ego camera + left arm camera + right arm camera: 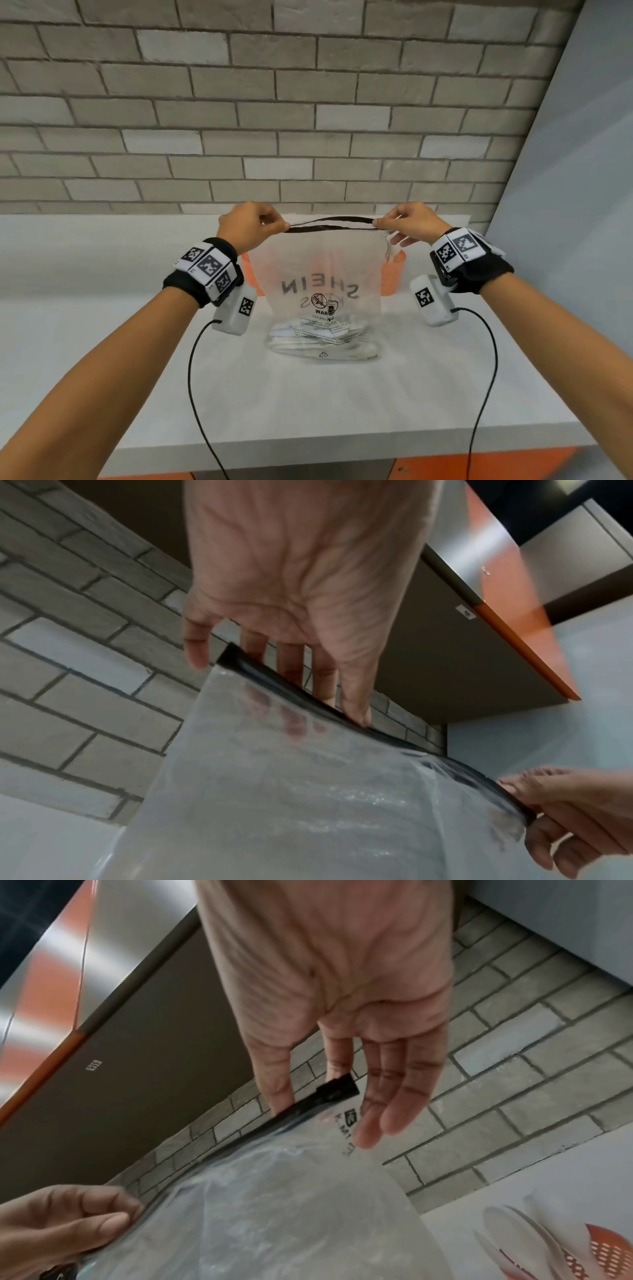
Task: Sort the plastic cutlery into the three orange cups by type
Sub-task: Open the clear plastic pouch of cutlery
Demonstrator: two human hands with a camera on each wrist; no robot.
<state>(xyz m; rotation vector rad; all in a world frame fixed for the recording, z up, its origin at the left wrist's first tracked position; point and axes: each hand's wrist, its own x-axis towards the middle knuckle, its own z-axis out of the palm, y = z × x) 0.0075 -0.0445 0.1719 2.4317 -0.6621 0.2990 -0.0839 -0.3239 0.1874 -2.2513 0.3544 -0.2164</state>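
A translucent plastic bag [325,274] with a black zip strip [329,222] stands upright on the white counter [308,394]. White plastic cutlery [318,339] lies in its bottom. My left hand [279,226] pinches the strip's left end and my right hand [380,223] pinches its right end, with the strip stretched between them. In the left wrist view several fingers [322,685] sit behind the strip [308,699]. In the right wrist view, thumb and forefinger clamp the strip [329,1096]. Orange mesh cups [394,274] stand behind the bag, mostly hidden; one [603,1250] holds white spoons [534,1229].
A grey brick wall [308,120] rises just behind the counter, and a pale panel [582,205] closes the right side. The counter's front edge [342,445] runs close to my body. Black cables [191,377] hang from both wrist units.
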